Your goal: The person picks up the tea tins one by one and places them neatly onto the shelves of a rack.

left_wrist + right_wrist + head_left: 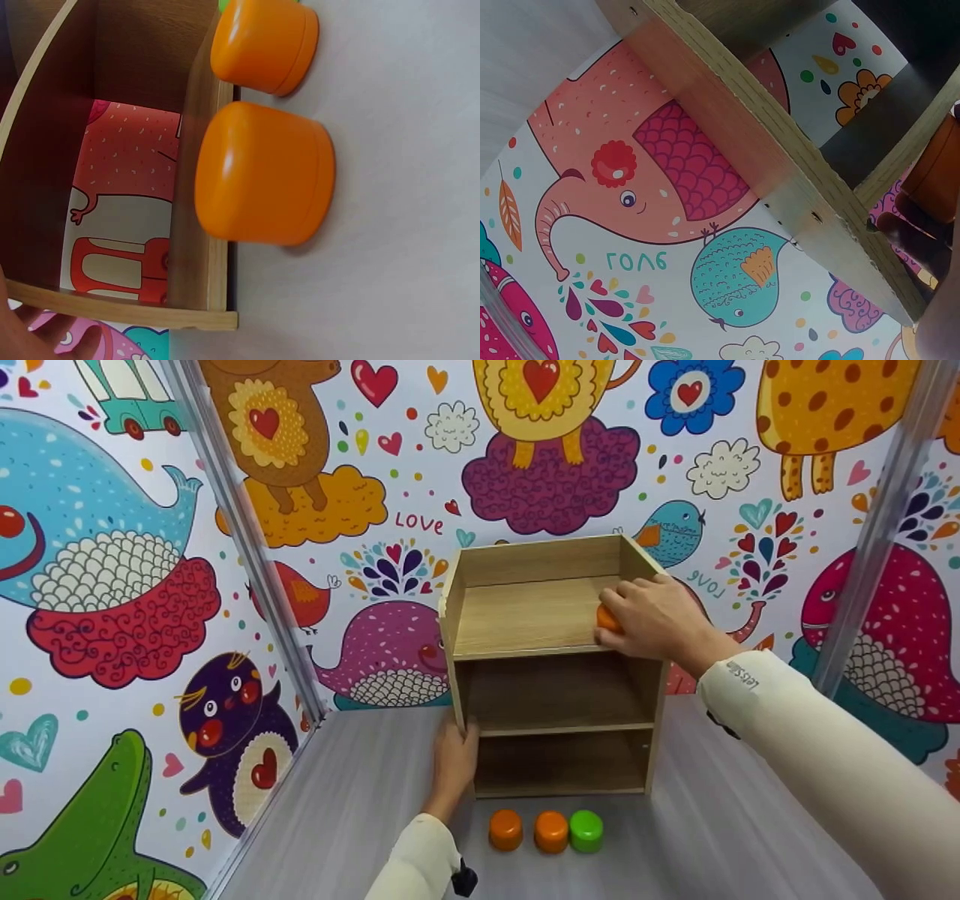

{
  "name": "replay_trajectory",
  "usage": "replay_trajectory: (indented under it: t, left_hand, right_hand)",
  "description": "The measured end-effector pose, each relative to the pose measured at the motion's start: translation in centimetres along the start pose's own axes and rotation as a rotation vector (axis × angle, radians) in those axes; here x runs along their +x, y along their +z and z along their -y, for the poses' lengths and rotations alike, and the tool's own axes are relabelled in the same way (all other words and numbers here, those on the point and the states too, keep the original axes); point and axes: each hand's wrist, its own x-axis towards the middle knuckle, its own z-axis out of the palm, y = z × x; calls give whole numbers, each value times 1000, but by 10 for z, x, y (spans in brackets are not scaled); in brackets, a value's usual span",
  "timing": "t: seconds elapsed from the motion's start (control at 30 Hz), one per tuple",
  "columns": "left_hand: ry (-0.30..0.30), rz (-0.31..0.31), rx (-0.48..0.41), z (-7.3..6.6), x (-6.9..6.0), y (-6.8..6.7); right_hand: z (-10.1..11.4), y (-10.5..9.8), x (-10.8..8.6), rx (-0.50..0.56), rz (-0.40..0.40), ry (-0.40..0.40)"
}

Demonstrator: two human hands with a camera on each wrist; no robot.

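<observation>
A wooden shelf unit (555, 729) with a top tray and two compartments below stands on the table. At the top tray's right side, my right hand (649, 619) pinches an orange block (608, 619); the right wrist view shows the fingers around the orange block (934, 169) near the side board. My left hand (454, 761) grips the unit's left side panel low down. In front of the unit stand two orange blocks (505, 831) and a green block (586, 831). The left wrist view shows an orange block (264, 174) close by, with my left fingers (64, 334) at the panel.
The grey table (352, 787) extends left and right of the unit. Behind it rises a wall (420, 457) printed with cartoon animals, with a metal post (251, 532) at the left and another at the right.
</observation>
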Motion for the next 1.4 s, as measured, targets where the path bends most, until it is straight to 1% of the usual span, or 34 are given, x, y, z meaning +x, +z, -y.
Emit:
replay_trajectory:
  t: [0.33,0.63,0.93,1.2,1.4]
  left_hand:
    - [-20,7,12,-1,0,-1]
    - [-26,-4,13,-2,0,0]
    - [-30,13,9,-2,0,0]
    - [-24,19,18,-2,0,0]
    - [-33,26,11,-2,-1,0]
  right_hand:
    - [1,2,2,-25,5,5]
    - [1,3,4,-53,46,29]
    - [2,3,5,-66,60,41]
    - [4,4,5,-83,93,55]
    - [5,4,5,-82,118,74]
